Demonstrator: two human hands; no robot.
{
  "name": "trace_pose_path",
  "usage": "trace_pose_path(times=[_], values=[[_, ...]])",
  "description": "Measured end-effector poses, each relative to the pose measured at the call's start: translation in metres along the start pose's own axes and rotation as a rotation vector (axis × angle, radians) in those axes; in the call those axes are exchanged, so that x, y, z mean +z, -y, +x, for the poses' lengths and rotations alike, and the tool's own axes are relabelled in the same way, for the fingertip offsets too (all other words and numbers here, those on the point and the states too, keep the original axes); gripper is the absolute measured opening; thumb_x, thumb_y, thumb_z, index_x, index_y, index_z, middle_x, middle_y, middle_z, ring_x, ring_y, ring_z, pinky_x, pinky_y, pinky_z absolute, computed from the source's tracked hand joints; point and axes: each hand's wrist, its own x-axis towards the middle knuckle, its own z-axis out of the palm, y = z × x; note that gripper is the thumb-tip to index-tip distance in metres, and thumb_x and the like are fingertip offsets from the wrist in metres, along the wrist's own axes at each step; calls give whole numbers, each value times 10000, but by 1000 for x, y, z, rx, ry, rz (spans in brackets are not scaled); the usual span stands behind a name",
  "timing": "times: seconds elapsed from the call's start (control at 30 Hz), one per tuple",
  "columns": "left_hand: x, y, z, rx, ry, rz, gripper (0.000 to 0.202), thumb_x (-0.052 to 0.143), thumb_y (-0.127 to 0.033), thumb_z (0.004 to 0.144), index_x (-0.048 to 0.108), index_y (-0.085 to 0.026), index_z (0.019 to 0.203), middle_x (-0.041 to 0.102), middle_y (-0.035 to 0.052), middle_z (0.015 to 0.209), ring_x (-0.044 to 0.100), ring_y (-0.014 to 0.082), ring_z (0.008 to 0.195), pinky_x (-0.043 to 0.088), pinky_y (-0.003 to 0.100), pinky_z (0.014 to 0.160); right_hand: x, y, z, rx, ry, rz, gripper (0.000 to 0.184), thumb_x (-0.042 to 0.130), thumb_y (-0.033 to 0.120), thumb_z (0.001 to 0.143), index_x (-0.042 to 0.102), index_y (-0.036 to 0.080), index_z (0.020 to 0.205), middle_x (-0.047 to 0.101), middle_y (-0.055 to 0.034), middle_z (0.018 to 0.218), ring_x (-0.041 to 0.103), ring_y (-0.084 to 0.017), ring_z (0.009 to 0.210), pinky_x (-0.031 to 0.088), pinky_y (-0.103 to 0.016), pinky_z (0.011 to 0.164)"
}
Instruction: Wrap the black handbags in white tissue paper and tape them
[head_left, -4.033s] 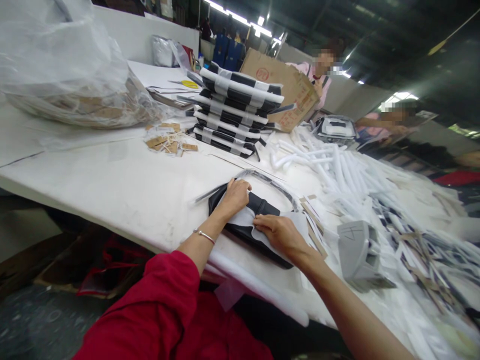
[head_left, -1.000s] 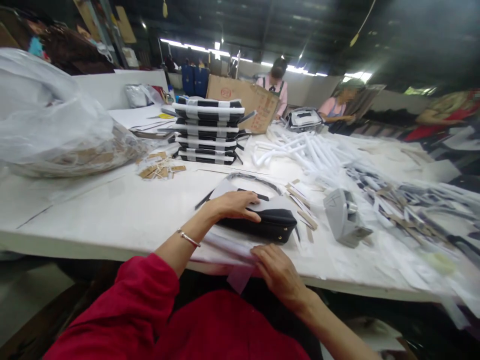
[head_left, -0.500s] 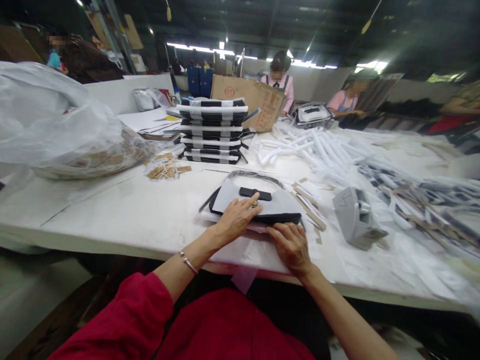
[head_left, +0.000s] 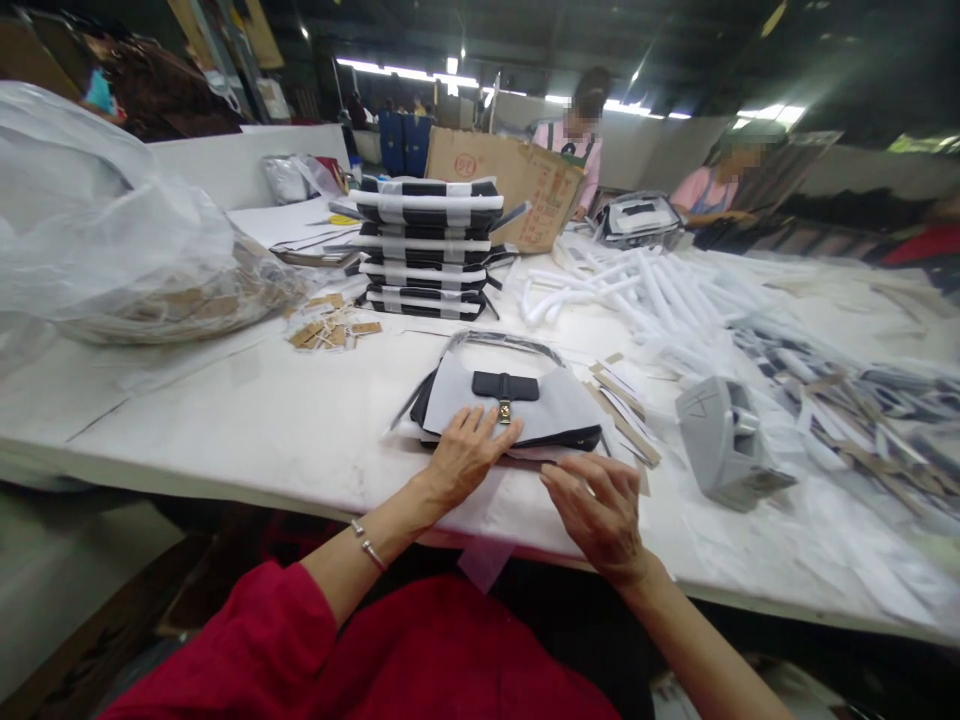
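Note:
A black handbag (head_left: 517,408) lies flat on the white table (head_left: 247,420), its front covered by white wrapping paper with only the black strap and gold clasp showing. My left hand (head_left: 466,452) rests flat on the bag's near left edge, fingers spread. My right hand (head_left: 600,510) sits just in front of the bag, fingers curled down onto a white paper sheet (head_left: 517,500) spread under it; I cannot tell whether it pinches the sheet.
A stack of wrapped black bags (head_left: 427,245) stands behind. Brown tags (head_left: 330,328) and a big plastic bag (head_left: 112,250) lie left. A grey tape dispenser (head_left: 724,440) and white foam tubes (head_left: 637,285) lie right. A cardboard box (head_left: 510,185) and two seated people are at the far side.
The bag went from standing on its edge to lying flat with its papered front up. My right hand came up from the table edge to the bag, then drew back slightly.

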Motion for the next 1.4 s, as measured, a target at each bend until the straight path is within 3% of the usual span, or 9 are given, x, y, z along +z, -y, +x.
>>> trace_pose_path(times=[0.17, 0.27, 0.37, 0.47, 0.63, 0.83, 0.97, 1.2, 1.4], values=[[10, -1, -4, 14, -52, 40, 478, 411, -167, 972, 407, -287, 1434, 557, 135, 1376, 558, 269, 1212, 421, 458, 1044, -10, -11, 51, -153, 339, -59, 557, 682, 175, 837, 529, 227, 1369, 492, -111, 1478, 313, -350, 1437, 184, -604, 1179], [14, -1, -6, 22, -87, 69, 488, 418, -172, 976, 392, -290, 1449, 569, 126, 1372, 569, 268, 1213, 434, 448, 1040, 6, -34, 65, -223, 495, -34, 531, 672, 93, 792, 584, 176, 1309, 573, -151, 1390, 422, -344, 1375, 277, -577, 1163], [14, -1, -7, 24, -88, 56, 519, 394, -140, 976, 348, -254, 1481, 559, 133, 1389, 558, 254, 1236, 427, 438, 1058, 25, -53, 54, -238, 552, 33, 526, 577, 73, 834, 561, 187, 1348, 619, -136, 1338, 560, -299, 1257, 440, -509, 1073], [12, -2, -7, 21, -50, 51, 510, 382, -133, 976, 346, -203, 1481, 533, 160, 1414, 527, 255, 1277, 406, 454, 1083, 40, -59, 31, -210, 487, 70, 549, 471, 45, 872, 525, 200, 1395, 607, -113, 1364, 586, -264, 1231, 490, -452, 1036], [17, -3, -9, 36, -45, 76, 482, 421, -194, 986, 385, -275, 1460, 521, 153, 1434, 532, 271, 1284, 412, 469, 1082, 51, -51, 6, -101, 319, 34, 532, 416, 49, 915, 532, 223, 1404, 576, -99, 1403, 555, -283, 1265, 452, -472, 1071], [31, 1, -13, 25, -118, 50, 530, 438, -148, 968, 395, -310, 1471, 516, 131, 1449, 531, 276, 1296, 430, 453, 1083, 49, -16, 12, 2, 283, -70, 471, 390, 66, 951, 545, 194, 1377, 573, -95, 1409, 485, -302, 1330, 359, -520, 1123], [31, 3, -12, 43, -112, 48, 528, 414, -106, 954, 444, -289, 1448, 513, 144, 1448, 535, 291, 1292, 437, 468, 1074, 63, 8, 17, 97, 188, -88, 461, 377, 90, 954, 494, 102, 1400, 542, -177, 1420, 442, -309, 1361, 307, -547, 1144], [16, -7, -9, 90, 28, 205, 504, 361, -85, 947, 443, -156, 1440, 459, 244, 1459, 498, 348, 1317, 409, 545, 1069, 78, 3, 7, 96, 86, -52, 399, 390, 118, 982, 540, 130, 1351, 589, -147, 1380, 517, -285, 1291, 358, -499, 1095], [5, 4, 2, 216, 56, 250, 467, 378, -95, 959, 427, -141, 1420, 575, 220, 1336, 614, 299, 1152, 518, 434, 920, 71, 3, 9, 86, 162, -32, 413, 486, 161, 942, 537, 85, 1344, 582, -174, 1378, 503, -299, 1290, 310, -488, 1112]])
